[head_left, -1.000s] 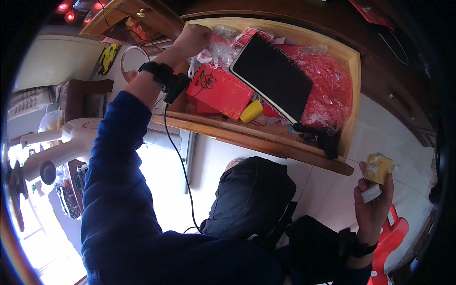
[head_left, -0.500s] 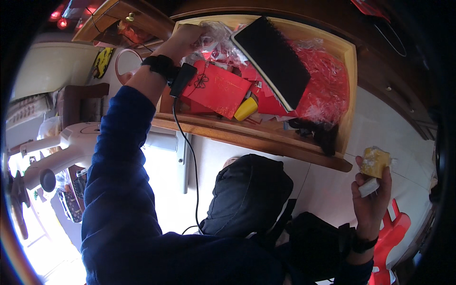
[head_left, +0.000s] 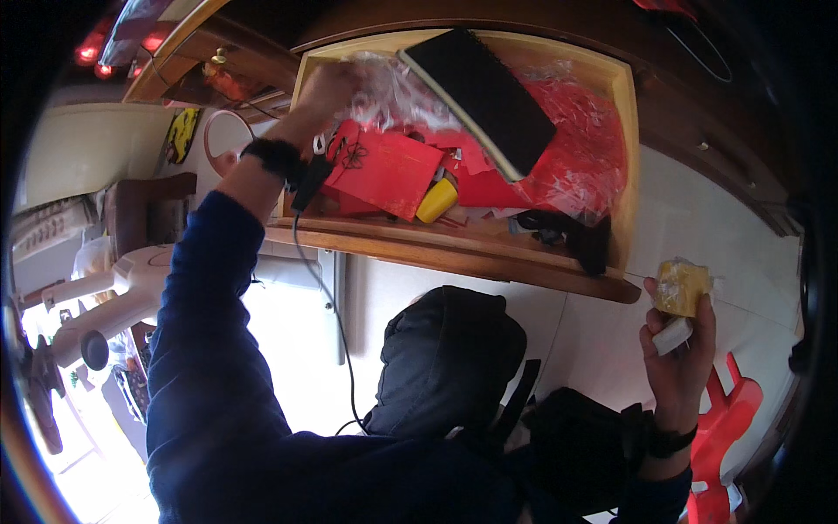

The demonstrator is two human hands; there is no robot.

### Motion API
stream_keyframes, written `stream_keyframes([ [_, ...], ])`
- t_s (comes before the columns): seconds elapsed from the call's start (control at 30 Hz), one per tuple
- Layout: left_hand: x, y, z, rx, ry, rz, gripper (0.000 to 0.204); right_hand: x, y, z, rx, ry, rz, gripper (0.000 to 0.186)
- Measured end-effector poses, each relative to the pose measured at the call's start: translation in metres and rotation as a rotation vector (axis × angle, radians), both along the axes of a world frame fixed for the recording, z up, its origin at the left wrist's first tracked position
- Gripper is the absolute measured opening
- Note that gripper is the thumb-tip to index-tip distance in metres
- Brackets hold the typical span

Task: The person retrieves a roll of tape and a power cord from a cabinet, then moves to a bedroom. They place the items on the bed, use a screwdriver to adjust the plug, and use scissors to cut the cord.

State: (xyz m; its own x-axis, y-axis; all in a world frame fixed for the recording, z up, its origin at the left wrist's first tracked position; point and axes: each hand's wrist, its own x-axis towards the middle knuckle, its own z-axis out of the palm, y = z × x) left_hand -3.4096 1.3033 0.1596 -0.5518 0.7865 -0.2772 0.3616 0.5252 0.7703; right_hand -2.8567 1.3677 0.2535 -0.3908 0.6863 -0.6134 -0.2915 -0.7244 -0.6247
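My left hand [head_left: 330, 92] reaches into the left end of an open wooden drawer [head_left: 454, 258], beside crumpled clear plastic [head_left: 401, 92]. Its fingers are blurred and partly hidden, so their grip does not show. Close to that wrist lies a red envelope [head_left: 384, 170] with a dark, thin looped cord on it. A black notebook [head_left: 480, 96] with pale page edges slants across the drawer's contents. Off the drawer's right front corner, my right hand [head_left: 681, 367] is closed around a yellow block [head_left: 682, 288] in clear wrap and a small white block [head_left: 673, 335].
Red plastic packaging [head_left: 585, 148] fills the drawer's right side, a yellow cup-like piece [head_left: 437, 200] its front. Another drawer [head_left: 205, 65] stands out at upper left. A cable [head_left: 336, 314] hangs from my left wrist. A red plastic chair-like object [head_left: 724, 428] is at lower right.
My left hand has gone lower into the drawer, and the clear plastic beside it looks more spread out. My right hand keeps its two blocks. The whole view has shifted slightly.
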Motion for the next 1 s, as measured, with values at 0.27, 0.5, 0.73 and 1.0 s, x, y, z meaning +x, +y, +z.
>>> stream_keyframes([
  [0.27, 0.061, -0.054, 0.039, -0.873, 0.6, -1.067, 0.06, 0.009, 0.003, -0.002, 0.066, -0.012, 0.032, 0.05],
  [0.5, 0.183, 0.056, 0.037, 0.034, 0.734, -1.103, 0.036, -0.001, 0.001, 0.002, -0.038, -0.068, -0.063, 0.05],
  [0.73, 0.288, 0.135, -0.032, 0.126, 0.825, -1.656, 0.041, 0.008, -0.001, 0.006, -0.029, -0.14, -0.121, 0.052],
  [1.0, 0.218, 0.089, -0.03, -0.214, 1.12, -1.587, 0.043, 0.022, 0.011, 0.001, 0.046, -0.103, -0.105, 0.051],
])
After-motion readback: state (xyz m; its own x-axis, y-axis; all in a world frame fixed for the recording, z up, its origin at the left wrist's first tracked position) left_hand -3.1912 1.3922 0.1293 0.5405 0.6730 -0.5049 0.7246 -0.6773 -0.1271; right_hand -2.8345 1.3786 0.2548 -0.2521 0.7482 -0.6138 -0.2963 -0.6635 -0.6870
